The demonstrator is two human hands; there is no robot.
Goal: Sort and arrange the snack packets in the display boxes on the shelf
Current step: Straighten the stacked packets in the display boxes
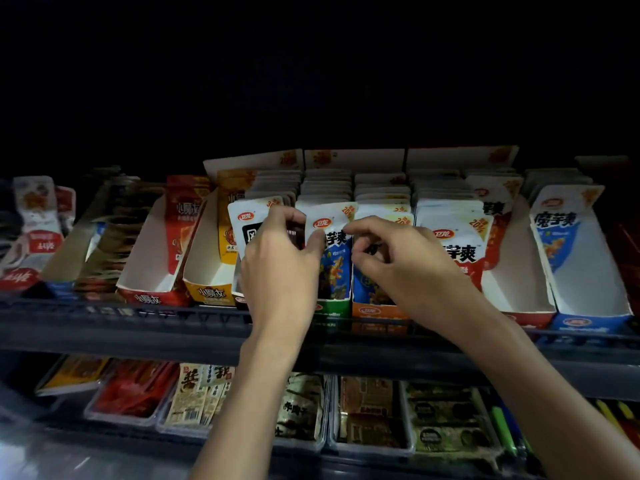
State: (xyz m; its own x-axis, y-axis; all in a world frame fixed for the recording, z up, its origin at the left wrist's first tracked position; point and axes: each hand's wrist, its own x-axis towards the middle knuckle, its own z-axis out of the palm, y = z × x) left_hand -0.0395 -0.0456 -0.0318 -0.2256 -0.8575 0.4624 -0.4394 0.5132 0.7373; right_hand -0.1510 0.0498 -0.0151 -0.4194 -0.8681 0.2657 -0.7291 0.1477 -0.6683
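Packets stand upright in the green-fronted box (333, 308). Our left hand (280, 261) pinches the blue packet (334, 258) at its left edge; our right hand (398, 261) curls empty beside it. Tugging carelessly, we might topple the white packet (247, 220) behind our left fingertips.

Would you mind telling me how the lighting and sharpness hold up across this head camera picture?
Head view: the top half is almost black; light falls mainly on the middle packets, the left hand and the right hand; the boxes at the far left are dim and blurred; the shelf edge bows from the wide lens; a pale glare sits in the bottom left corner.
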